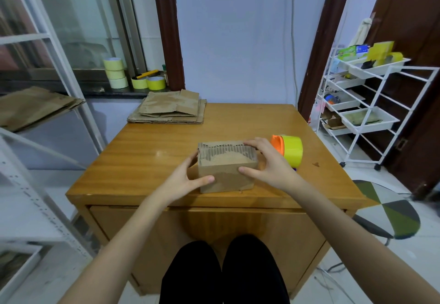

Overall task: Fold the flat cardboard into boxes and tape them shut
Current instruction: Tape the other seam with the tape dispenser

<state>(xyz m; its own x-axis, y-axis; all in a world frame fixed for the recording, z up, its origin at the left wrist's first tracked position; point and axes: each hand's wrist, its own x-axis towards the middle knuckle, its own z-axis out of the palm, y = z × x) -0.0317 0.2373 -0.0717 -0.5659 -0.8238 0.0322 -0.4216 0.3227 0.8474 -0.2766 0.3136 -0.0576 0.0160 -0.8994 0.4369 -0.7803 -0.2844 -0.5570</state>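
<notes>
Box (226, 172) gripped between left hand (183, 178), right hand (269, 165); top apparently open.

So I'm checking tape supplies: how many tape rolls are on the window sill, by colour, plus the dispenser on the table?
Pale yellow rolls, stacked: 3
Bright yellow rolls: 2
Tape dispenser, orange and yellow: 1
Total: 6
</notes>
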